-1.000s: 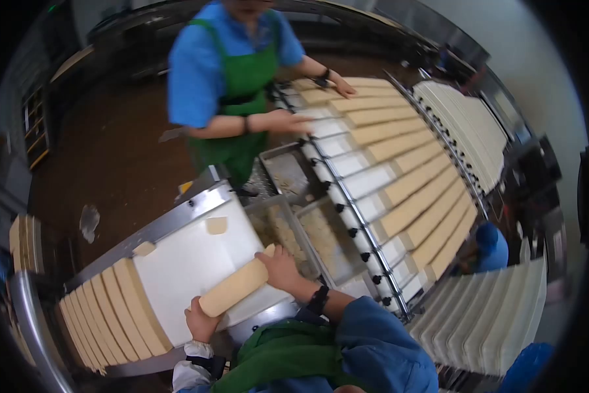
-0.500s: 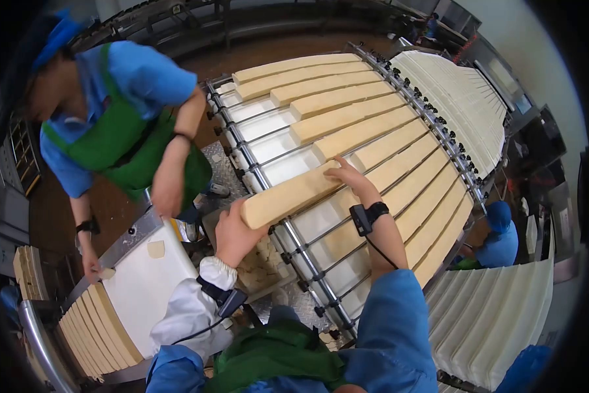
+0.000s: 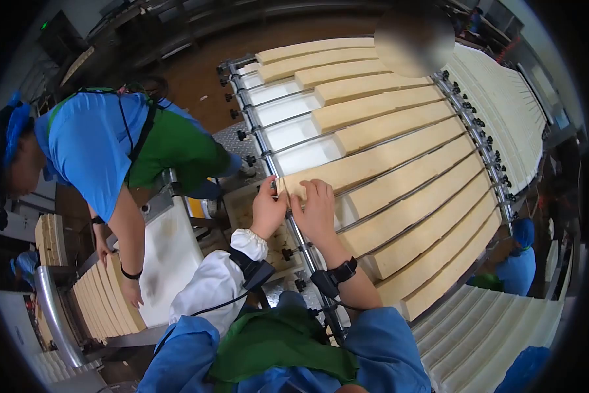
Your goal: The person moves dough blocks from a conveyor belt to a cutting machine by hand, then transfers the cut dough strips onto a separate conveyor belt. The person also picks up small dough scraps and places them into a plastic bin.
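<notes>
A long pale-yellow slab (image 3: 373, 160) with a floury-looking surface lies in a lane of the slatted conveyor, its near end by the metal rail. My left hand (image 3: 268, 211) is closed at that end, thumb and fingers pinching its edge. A narrow strip at the end looks split from the rest. My right hand (image 3: 316, 208) lies just beside it, fingers stretched over the slab's top and thumb apart toward the end. Similar slabs (image 3: 399, 118) lie in the neighbouring lanes, parted by thin rods.
A metal rail (image 3: 297, 232) with black clamps edges the conveyor. Below it stands a bin (image 3: 232, 203) of broken pieces. At left a co-worker (image 3: 104, 150) bends over a white belt (image 3: 170, 262) with upright slabs (image 3: 104, 298). Ribbed white sheeting (image 3: 484, 334) is at lower right.
The slab I held tilted above the conveyor now lies down in a lane. My right hand has come back toward my left, at the near end. The co-worker has bent lower.
</notes>
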The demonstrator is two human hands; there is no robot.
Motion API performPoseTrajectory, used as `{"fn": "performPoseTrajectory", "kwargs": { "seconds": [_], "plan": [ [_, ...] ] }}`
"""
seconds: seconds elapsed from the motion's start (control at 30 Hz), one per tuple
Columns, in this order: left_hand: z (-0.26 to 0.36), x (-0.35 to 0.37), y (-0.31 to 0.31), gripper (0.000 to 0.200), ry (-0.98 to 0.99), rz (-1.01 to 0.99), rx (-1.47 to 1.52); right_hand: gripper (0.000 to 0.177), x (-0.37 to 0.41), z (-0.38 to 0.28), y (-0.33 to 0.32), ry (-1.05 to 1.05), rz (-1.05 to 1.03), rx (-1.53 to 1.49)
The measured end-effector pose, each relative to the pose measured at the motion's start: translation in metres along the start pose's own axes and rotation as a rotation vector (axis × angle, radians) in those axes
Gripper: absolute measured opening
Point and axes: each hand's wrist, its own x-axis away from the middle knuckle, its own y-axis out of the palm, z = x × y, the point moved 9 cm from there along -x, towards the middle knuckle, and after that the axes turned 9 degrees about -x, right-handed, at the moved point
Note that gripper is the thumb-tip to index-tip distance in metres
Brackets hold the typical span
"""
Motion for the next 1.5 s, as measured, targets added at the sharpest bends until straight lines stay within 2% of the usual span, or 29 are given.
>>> {"fn": "performPoseTrajectory", "kwargs": {
  "seconds": [0.03,0.13,0.23,0.3,0.33,0.37,0.43,0.5,0.6,0.7,0.8,0.9,1.0,1.1,1.23,1.27,1.33,1.37,1.4,1.47,1.5],
  "plan": [
    [-0.004,-0.001,0.001,0.046,0.020,0.000,0.028,0.039,-0.003,-0.008,0.003,-0.055,0.035,-0.020],
    [-0.015,-0.002,0.002,0.046,0.035,-0.015,0.101,0.037,-0.012,-0.022,0.029,-0.316,-0.105,0.049],
    [-0.013,0.008,-0.018,0.046,-0.138,0.030,-0.070,0.038,-0.002,-0.024,0.057,-0.457,-0.331,0.118],
    [0.012,0.030,-0.052,0.047,-0.104,0.227,-0.209,0.036,0.003,-0.009,0.077,-0.435,-0.558,0.197],
    [0.017,0.042,-0.065,0.049,-0.045,0.281,-0.147,0.036,0.009,-0.002,0.076,-0.542,-0.444,0.282],
    [0.033,0.058,-0.081,0.052,0.202,0.399,-0.255,0.034,0.010,0.021,0.089,-0.519,-0.406,0.313],
    [0.024,0.085,-0.099,0.050,0.218,0.370,-0.288,0.033,0.012,0.020,0.082,-0.498,-0.522,0.280],
    [0.002,0.107,-0.114,0.044,0.155,0.221,-0.243,0.035,0.011,0.006,0.078,-0.517,-0.632,0.425],
    [-0.026,0.147,-0.147,0.036,0.006,0.133,-0.262,0.037,0.009,0.006,0.077,-0.499,-0.652,0.545],
    [-0.066,0.194,-0.187,0.029,-0.124,0.227,-0.240,0.039,0.009,-0.003,0.074,-0.475,-0.685,0.624],
    [-0.105,0.243,-0.229,0.026,-0.165,0.435,-0.224,0.040,0.009,0.000,0.072,-0.486,-0.670,0.665],
    [-0.138,0.283,-0.255,0.027,-0.341,0.488,-0.222,0.042,0.009,-0.003,0.074,-0.523,-0.663,0.696],
    [-0.146,0.316,-0.276,0.026,-0.383,0.561,-0.279,0.043,0.011,-0.013,0.071,-0.653,-0.615,0.664],
    [-0.167,0.339,-0.290,0.025,-0.422,0.616,-0.243,0.041,0.012,-0.017,0.073,-0.560,-0.708,0.736],
    [-0.207,0.376,-0.321,0.028,-0.538,0.733,-0.264,0.039,0.018,-0.022,0.071,-0.635,-0.565,0.732],
    [-0.226,0.390,-0.331,0.030,-0.573,0.789,-0.247,0.039,0.021,-0.024,0.071,-0.748,-0.484,0.728],
    [-0.257,0.417,-0.359,0.034,-0.686,0.876,-0.184,0.032,0.029,-0.026,0.079,-0.632,-0.477,0.684],
    [-0.270,0.431,-0.376,0.038,-0.738,0.920,-0.210,0.028,0.038,-0.032,0.084,-0.574,-0.470,0.663],
    [-0.280,0.443,-0.393,0.041,-0.789,0.958,-0.239,0.027,0.059,-0.070,0.092,-0.666,-0.398,0.524],
    [-0.306,0.461,-0.430,0.048,-0.867,1.013,-0.255,0.029,0.099,-0.138,0.144,-0.737,-0.591,0.277],
    [-0.313,0.465,-0.449,0.055,-0.906,1.013,-0.242,0.028,0.124,-0.187,0.168,-0.916,-0.524,0.150]
  ]
}}
